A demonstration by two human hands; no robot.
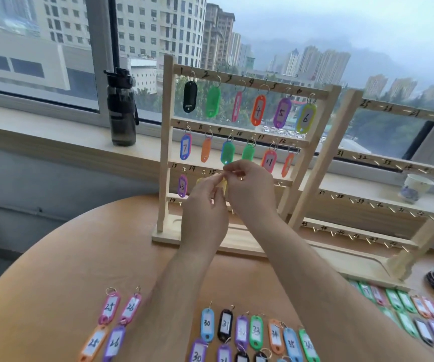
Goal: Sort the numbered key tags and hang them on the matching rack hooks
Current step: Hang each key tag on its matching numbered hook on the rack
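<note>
We pinch a yellow key tag (224, 186) between both hands: our left hand (205, 205) curls its fingertips on it from the side, and our right hand (250, 189) nips the top end. How the ring sits is hidden. The tag hangs at the third rail of the left wooden rack (165, 142), by the hook marked 15, right of the purple tag 13 (182, 185). Loose numbered tags (256, 333) lie in rows on the round table (67, 270).
</note>
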